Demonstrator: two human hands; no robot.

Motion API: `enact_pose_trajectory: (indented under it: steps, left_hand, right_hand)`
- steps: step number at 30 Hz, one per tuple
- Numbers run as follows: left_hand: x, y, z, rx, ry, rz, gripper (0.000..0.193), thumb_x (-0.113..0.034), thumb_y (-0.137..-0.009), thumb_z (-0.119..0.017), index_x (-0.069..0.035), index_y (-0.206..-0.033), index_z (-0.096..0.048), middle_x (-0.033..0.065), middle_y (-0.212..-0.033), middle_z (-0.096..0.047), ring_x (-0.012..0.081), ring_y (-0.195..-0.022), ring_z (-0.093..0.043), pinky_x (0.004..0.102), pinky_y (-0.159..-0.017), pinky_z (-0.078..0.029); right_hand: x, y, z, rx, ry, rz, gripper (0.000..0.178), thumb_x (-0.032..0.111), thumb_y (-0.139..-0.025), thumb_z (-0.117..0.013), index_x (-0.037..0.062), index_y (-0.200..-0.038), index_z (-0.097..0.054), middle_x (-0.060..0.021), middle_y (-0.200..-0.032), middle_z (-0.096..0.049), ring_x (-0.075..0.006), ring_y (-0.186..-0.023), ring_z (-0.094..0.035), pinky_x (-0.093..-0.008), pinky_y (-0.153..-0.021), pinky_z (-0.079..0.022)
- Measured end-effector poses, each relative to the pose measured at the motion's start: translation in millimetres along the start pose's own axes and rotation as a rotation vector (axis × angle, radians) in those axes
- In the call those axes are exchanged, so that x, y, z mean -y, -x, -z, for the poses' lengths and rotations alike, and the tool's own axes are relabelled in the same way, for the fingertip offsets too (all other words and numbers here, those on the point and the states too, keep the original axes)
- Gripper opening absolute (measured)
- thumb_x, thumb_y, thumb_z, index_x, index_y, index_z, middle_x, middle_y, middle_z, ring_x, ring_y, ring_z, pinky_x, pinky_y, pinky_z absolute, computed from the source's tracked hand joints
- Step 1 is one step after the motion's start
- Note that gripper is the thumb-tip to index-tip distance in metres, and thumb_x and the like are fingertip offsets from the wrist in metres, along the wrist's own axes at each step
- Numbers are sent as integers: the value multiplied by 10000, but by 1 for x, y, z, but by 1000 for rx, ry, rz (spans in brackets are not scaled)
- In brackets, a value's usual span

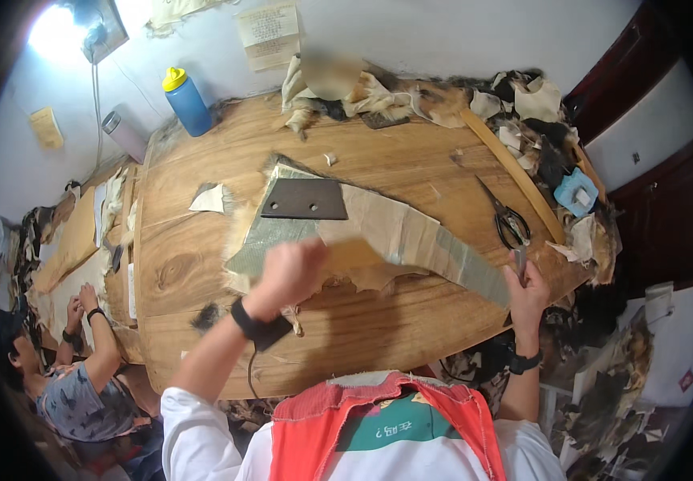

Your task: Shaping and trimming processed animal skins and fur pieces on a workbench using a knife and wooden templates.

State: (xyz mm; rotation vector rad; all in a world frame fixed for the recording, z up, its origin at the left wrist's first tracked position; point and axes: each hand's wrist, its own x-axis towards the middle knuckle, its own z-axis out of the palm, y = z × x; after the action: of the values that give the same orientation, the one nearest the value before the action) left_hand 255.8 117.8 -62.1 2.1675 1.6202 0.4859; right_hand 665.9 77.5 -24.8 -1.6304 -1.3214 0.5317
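A fur pelt point(372, 276) lies skin side up on the wooden table, mostly covered by a curved pattern point(410, 224) of pale and grey-green strips. On its upper left part rests a dark rectangular plate point(305, 198) with two holes. Over the pelt, just below the plate, my left hand point(290, 272) is closed; whatever its fingers hold is hidden. At the pattern's right end, my right hand point(527, 290) grips a small grey metal tool point(519, 258), its tip pointing away from me. Black-handled scissors point(507, 220) lie just beyond that hand.
A long wooden strip point(515, 178) runs along the right, beside fur scraps point(539, 100) and a light-blue packet point(576, 192). Further scraps point(354, 92) line the back. A blue bottle point(189, 104) stands at the far left. Left of me, another person point(86, 385) handles hide at a second table.
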Motion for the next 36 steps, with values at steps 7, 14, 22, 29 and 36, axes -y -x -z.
enact_pose_trajectory:
  steps: [7, 14, 22, 29, 36]
  left_hand:
    - [113, -93, 18, -256, 35, 433, 285, -299, -918, -592, -46, -941, -721, 234, -866, -694, 404, -849, -674, 488, -761, -523]
    - [142, -70, -2, -565, 47, 221, 222, -153, -844, -627, 1, -1002, -658, 247, -967, -673, 416, -941, -628, 479, -826, -489]
    - [18, 26, 24, -445, -398, 221, 283, 53, -770, -531, -12, -1035, -606, 184, -1073, -619, 360, -1019, -584, 425, -904, -465]
    - [-34, 121, -9, -300, -300, 64, 548, 65, -716, -583, -16, -1258, -566, 188, -1303, -559, 326, -1181, -537, 468, -960, -465]
    - [33, 35, -19, 30, -245, 307, 631, -186, -918, -654, -99, -1491, -405, 138, -1616, -258, 327, -1512, -176, 499, -1219, -197]
  right_hand:
    - [29, 19, 15, -42, 299, 117, 188, 56, -868, -715, -39, -913, -559, -41, -737, -449, -111, -652, -401, -270, -584, -369]
    - [46, 21, -22, 440, 403, 279, 232, 82, -786, -720, 46, -1012, -676, -112, -877, -630, -277, -729, -632, -345, -650, -496]
    - [35, -10, -99, 943, 327, 766, 319, 133, -763, -703, 112, -1079, -666, -75, -967, -636, -311, -746, -670, -400, -643, -552]
    - [16, -25, -130, 1106, 445, 1048, 305, 150, -765, -718, 118, -1055, -628, -85, -964, -598, -310, -678, -662, -411, -589, -554]
    - [16, -41, -141, 1122, 302, 1065, 307, 161, -782, -716, 111, -1070, -622, -93, -991, -612, -311, -682, -666, -416, -579, -553]
